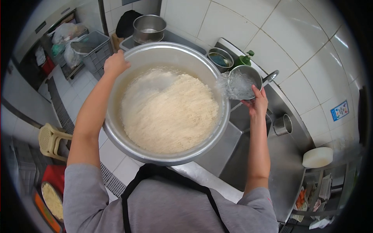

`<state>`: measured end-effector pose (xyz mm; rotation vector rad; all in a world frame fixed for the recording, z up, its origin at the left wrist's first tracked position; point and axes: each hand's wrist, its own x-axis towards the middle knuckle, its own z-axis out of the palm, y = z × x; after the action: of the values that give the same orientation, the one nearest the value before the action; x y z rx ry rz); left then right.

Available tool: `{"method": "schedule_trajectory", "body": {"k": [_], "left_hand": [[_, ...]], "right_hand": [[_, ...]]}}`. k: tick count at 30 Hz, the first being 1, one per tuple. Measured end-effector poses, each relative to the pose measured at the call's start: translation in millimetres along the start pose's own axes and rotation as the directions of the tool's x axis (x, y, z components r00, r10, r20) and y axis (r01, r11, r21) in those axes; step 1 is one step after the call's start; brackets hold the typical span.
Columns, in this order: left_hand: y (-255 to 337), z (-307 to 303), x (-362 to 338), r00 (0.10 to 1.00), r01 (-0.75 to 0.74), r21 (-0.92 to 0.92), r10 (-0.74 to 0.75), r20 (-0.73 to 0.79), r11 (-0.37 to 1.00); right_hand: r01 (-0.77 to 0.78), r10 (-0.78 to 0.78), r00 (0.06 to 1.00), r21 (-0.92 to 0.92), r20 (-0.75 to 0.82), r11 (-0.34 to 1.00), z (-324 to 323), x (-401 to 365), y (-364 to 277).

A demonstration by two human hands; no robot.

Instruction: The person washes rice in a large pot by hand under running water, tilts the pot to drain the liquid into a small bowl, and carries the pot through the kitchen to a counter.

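A large metal basin (167,159) holds a mound of pale rice (175,112) with cloudy water around it. My left hand (116,64) is closed over the basin's far left rim. In my right hand (257,101) is a round metal bowl (254,73), tilted toward the basin. Clear water (236,84) splashes from the bowl's mouth at the basin's right rim. Just behind the bowl is a curved metal tap (271,77). My right fingertips show on the bowl's near edge; the fingers behind it are partly hidden.
A steel sink (243,155) lies to the right, with a metal cup (283,125) on its far side. Another metal bowl (220,59) and a green bottle (244,59) stand by the wall. Metal pots (149,29) sit behind the basin. A plastic stool (52,141) is at left.
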<state>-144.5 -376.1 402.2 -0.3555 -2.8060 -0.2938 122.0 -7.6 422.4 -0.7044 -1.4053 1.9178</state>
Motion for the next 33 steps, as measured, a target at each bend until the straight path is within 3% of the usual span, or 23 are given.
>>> {"method": "schedule_trajectory", "body": {"k": [2,4,5,6,7,8,10,11,14,15,17,18,20,21,22,23,24,25,26,27,28,33], "left_hand": [[-1,2,1,1.000,0.004,0.004,-0.004,-0.004,1.000],[-2,4,2,1.000,0.006,0.007,-0.006,-0.009,1.000],[-2,4,2,1.000,0.002,0.001,-0.002,-0.004,1.000],[-2,4,3,1.000,-0.003,-0.005,0.003,-0.001,1.000],[-3,4,2,1.000,0.005,0.003,-0.005,0.000,1.000],[-4,6,3,1.000,-0.009,-0.001,0.009,-0.006,1.000],[-4,5,2,1.000,-0.020,0.003,0.020,-0.011,1.000],[-2,4,1,1.000,-0.015,0.002,0.015,-0.007,1.000],[-1,3,1,1.000,-0.005,0.006,0.005,0.009,1.000],[0,3,1,1.000,0.002,0.007,-0.002,0.020,1.000],[2,2,0,1.000,0.004,0.014,-0.004,0.018,1.000],[2,2,-1,1.000,0.010,0.018,-0.011,0.015,1.000],[4,0,-2,0.999,0.020,0.018,-0.021,0.026,1.000],[4,-1,-2,0.999,0.031,0.016,-0.031,0.039,0.999],[4,-1,-1,0.999,0.024,0.018,-0.025,0.037,1.000],[3,0,-1,0.999,0.030,0.022,-0.030,0.028,0.999],[4,2,-1,0.999,0.028,0.028,-0.029,0.026,0.999],[4,4,-1,0.999,0.008,0.030,-0.009,0.032,1.000],[4,4,0,0.999,0.023,0.037,-0.024,0.039,0.999],[4,3,2,0.998,0.041,0.045,-0.043,0.045,0.998],[4,2,2,0.998,0.031,0.045,-0.033,0.045,0.998],[12,-5,-4,0.995,0.068,0.052,-0.072,0.064,0.996]], "right_hand": [[0.187,-0.184,0.982,-0.108,0.038,0.976,12,-11,0],[0.193,-0.189,0.981,-0.118,0.051,0.974,17,-13,6],[0.362,-0.348,0.932,-0.220,0.101,0.906,17,-12,10],[0.519,-0.492,0.855,-0.306,0.166,0.798,18,-10,14],[0.763,-0.744,0.609,-0.458,0.276,0.455,18,-5,19],[0.764,-0.740,0.612,-0.452,0.278,0.461,25,-13,18],[0.823,-0.810,0.499,-0.463,0.309,0.330,43,-46,10],[0.831,-0.815,0.486,-0.456,0.316,0.318,45,-52,10],[0.853,-0.869,0.097,-0.491,0.485,-0.178,44,-62,7],[0.852,-0.870,0.101,-0.493,0.482,-0.174,44,-61,8],[0.883,-0.916,0.021,-0.438,0.400,-0.171,46,-57,10],[0.882,-0.918,0.021,-0.439,0.397,-0.170,43,-50,13],[0.759,-0.960,0.208,-0.650,0.187,0.037,27,-25,23],[0.735,-0.934,0.356,-0.628,0.038,0.255,16,-7,36],[0.698,-0.909,0.413,-0.623,-0.052,0.353,5,14,53],[0.610,-0.758,0.631,-0.496,-0.168,0.618,-26,56,87],[0.352,-0.362,0.855,-0.097,-0.372,0.931,-43,81,113],[-0.050,0.098,0.913,0.128,-0.397,0.990,-42,67,112],[-0.219,0.312,0.902,0.309,-0.298,0.926,-72,99,157],[-0.333,0.413,0.899,0.385,-0.146,0.861,-87,105,187],[-0.378,0.468,0.871,0.400,-0.152,0.835,-75,82,185],[-0.296,0.449,0.890,0.643,-0.083,0.706,-104,76,272]]}}
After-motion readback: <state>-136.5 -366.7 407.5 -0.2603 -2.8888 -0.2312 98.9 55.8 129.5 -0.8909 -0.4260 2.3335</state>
